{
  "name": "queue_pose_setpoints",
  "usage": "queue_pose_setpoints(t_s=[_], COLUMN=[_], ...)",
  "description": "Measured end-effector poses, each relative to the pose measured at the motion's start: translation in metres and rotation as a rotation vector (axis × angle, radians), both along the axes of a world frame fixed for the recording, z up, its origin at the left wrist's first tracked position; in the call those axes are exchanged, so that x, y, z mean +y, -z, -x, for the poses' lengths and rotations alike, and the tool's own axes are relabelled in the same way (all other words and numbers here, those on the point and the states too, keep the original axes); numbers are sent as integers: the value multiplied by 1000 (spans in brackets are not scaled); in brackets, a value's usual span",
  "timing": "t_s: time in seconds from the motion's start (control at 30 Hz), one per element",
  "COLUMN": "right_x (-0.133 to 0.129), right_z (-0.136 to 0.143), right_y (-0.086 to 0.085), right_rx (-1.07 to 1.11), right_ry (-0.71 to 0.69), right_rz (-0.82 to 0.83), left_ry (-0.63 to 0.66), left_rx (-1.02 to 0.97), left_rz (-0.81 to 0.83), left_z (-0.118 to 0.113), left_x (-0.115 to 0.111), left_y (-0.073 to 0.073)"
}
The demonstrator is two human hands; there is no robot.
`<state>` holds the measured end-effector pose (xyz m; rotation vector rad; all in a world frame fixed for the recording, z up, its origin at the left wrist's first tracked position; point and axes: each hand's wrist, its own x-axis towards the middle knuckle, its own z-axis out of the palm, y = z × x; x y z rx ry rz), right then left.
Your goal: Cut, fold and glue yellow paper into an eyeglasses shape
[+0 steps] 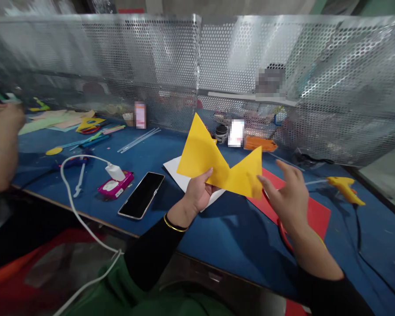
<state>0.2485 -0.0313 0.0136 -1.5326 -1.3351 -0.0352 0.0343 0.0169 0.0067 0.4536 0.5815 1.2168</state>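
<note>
A piece of yellow paper (206, 156) with two pointed peaks and a V-shaped notch is held above the table. My left hand (199, 193) pinches its lower edge, thumb in front. My right hand (288, 193) is by the paper's right end, thumb and fingers apart; the thumb tip is close to the edge, and whether it touches is unclear. Beneath my right hand lie red paper (316, 217) and a red-handled tool (285, 237), partly hidden by the hand. White paper (174, 169) lies on the table behind the yellow piece.
On the blue table (243, 250) are a black phone (142, 195), a magenta power socket (113, 186) with a white cable, and a yellow glue gun (345, 188). A perforated metal screen (171, 61) stands behind. Another person's hand (8, 118) is at the far left.
</note>
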Motion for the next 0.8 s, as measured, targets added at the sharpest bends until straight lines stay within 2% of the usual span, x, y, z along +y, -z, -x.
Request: queue_pose_setpoints(t_s=[0.07, 0.13, 0.17, 0.23, 0.3, 0.43, 0.57, 0.67, 0.8], right_x=[4, 6, 6, 5, 4, 3, 2, 1, 1], right_z=[-16, -24, -24, -19, -13, -6, -3, 2, 7], right_y=[4, 11, 14, 18, 19, 16, 13, 13, 17], right_rx=[520, 768, 825, 888, 951, 1016, 993, 956, 923], right_ry=[-24, -136, -205, -311, -352, -306, -258, -258, -268], right_rz=[133, 252, 303, 367, 361, 210, 104, 90, 112], left_ry=[50, 101, 121, 138, 93, -33, 5, 12, -60], left_rx=[-4, 25, 39, 54, 83, 166, 232, 264, 328], left_rz=[5, 6, 7, 9, 10, -36, -62, -79, -90], left_z=[2, 3, 3, 3, 4, 4, 0, -4, -8], left_x=[-1, -1, -1, 0, 1, 2, -4, -8, -11], left_y=[-2, -4, -5, -5, -4, -1, 3, 3, 2])
